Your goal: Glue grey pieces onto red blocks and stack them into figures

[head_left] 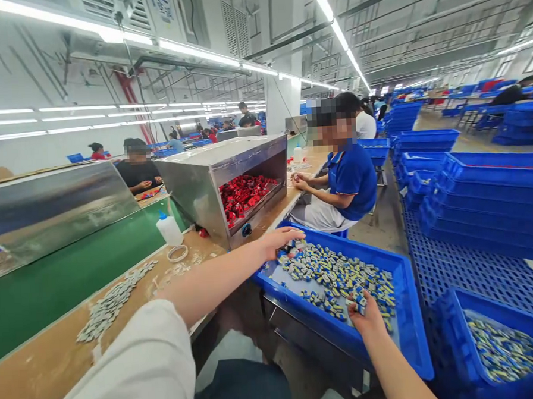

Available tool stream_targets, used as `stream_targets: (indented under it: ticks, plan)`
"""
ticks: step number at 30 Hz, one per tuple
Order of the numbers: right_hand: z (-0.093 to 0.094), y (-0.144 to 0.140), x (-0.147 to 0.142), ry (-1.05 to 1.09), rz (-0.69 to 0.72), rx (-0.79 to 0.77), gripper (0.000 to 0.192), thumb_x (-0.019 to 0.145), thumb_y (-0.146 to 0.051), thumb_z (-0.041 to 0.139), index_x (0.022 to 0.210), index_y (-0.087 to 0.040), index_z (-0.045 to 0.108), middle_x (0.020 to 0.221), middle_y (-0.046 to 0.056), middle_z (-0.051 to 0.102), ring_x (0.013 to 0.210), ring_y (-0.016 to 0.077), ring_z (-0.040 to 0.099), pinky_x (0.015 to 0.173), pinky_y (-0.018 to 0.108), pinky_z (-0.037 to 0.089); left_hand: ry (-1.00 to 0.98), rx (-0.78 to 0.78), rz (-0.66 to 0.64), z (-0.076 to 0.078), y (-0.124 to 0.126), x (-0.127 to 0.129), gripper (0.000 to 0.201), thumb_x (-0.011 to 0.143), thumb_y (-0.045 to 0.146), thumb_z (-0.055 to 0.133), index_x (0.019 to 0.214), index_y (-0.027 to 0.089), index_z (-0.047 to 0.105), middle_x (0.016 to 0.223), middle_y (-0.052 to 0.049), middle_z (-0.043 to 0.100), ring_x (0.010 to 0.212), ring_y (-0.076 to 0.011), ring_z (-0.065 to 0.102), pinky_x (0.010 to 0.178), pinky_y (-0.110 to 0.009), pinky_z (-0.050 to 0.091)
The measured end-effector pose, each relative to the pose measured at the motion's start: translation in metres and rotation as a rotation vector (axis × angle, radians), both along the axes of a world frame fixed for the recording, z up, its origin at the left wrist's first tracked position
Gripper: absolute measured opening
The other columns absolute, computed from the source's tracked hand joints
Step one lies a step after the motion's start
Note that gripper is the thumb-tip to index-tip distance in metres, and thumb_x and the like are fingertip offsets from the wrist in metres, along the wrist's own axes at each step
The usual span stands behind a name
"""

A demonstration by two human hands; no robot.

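- The blue crate [406, 311] sits just right of the workbench [47, 360], its long axis running from lower right toward upper left, the far corner pointing at the steel box [212, 178].
- Small grey-and-blue parts [337, 276] lie loose inside it, pointing every way.
- The left hand [281, 241] rests at the crate's far corner, fingers curled down onto parts; whether it grips any is unclear.
- The right hand [366, 316] is loosely cupped around a few parts near the front wall.
- A squeeze bottle [169, 228] stands on the bench.
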State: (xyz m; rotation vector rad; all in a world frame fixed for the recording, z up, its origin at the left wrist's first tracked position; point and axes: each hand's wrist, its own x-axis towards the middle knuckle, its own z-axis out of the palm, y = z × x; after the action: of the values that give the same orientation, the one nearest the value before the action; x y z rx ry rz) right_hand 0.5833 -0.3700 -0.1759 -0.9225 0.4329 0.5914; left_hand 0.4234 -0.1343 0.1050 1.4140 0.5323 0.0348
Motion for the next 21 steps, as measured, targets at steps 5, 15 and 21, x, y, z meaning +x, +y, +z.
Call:
stream_targets:
  ticks: [5,15,21]
  plan:
    - [-0.004,-0.005,0.002,0.050,0.027,-0.023,0.012,0.093,-0.033,0.064,0.093,-0.024,0.057,0.071,-0.003,0.060,0.050,0.0097,0.056,0.038,0.013,0.040,-0.074,0.071,0.133,0.039,0.067,-0.116,0.048,0.081,0.038,0.089,0.117,0.020,0.064,0.086,-0.003,0.075,0.067,-0.0142,0.072,0.045,-0.016,0.047]
    - [0.010,-0.006,-0.003,-0.002,0.095,-0.113,0.016,0.092,-0.042,0.065,0.094,-0.028,0.057,0.077,-0.002,0.061,0.051,0.0121,0.053,0.036,0.019,0.036,0.334,0.459,0.468,0.028,0.155,-0.236,0.049,0.073,0.041,0.095,0.106,0.019,0.066,0.067,0.000,0.069,0.051,-0.0120,0.061,0.047,-0.020,0.047]
    - [0.014,-0.002,-0.012,-0.071,-0.124,-0.146,0.028,0.086,-0.043,0.075,0.101,-0.026,0.059,0.078,-0.007,0.063,0.050,0.0076,0.055,0.041,0.017,0.039,0.532,0.731,0.266,-0.016,0.174,-0.237,0.047,0.072,0.044,0.085,0.109,0.019,0.070,0.067,0.001,0.067,0.057,-0.0173,0.063,0.049,-0.025,0.050]
